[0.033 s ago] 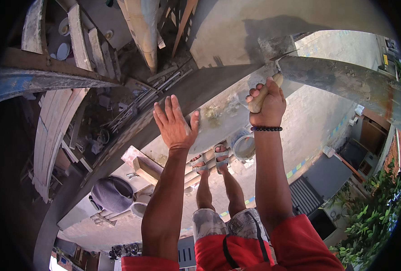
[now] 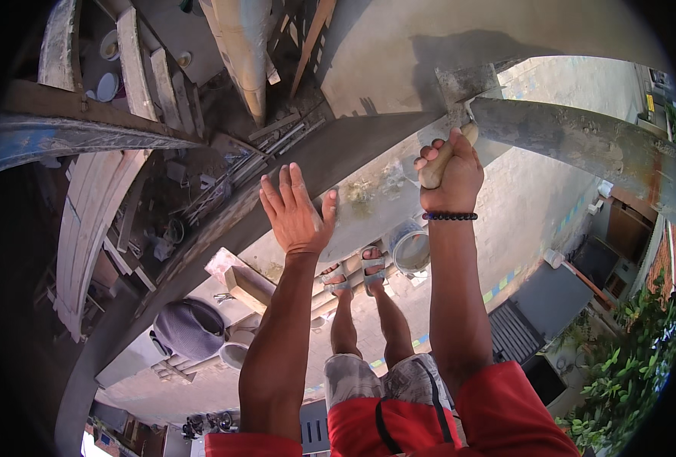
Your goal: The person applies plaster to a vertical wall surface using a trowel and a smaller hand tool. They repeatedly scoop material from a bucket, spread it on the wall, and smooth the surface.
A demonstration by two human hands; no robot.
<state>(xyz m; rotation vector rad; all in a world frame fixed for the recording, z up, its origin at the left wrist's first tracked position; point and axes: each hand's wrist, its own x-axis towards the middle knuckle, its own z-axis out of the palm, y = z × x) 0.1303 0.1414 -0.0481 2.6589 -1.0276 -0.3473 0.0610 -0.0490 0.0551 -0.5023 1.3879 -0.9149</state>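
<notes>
My left hand is open, fingers spread, with its palm flat against the edge of a grey cement wall that runs diagonally down to the left. My right hand is closed on the pale wooden handle of a trowel. The trowel's grey, cement-smeared blade lies against the freshly plastered wall face. A dark beaded bracelet sits on my right wrist. Below, my feet in sandals stand on wooden planks high above the ground.
A grey bucket stands by my feet. Weathered planks and a pale pipe fill the left and top. A grey rounded bundle and a tub lie far below. Green plants grow at lower right.
</notes>
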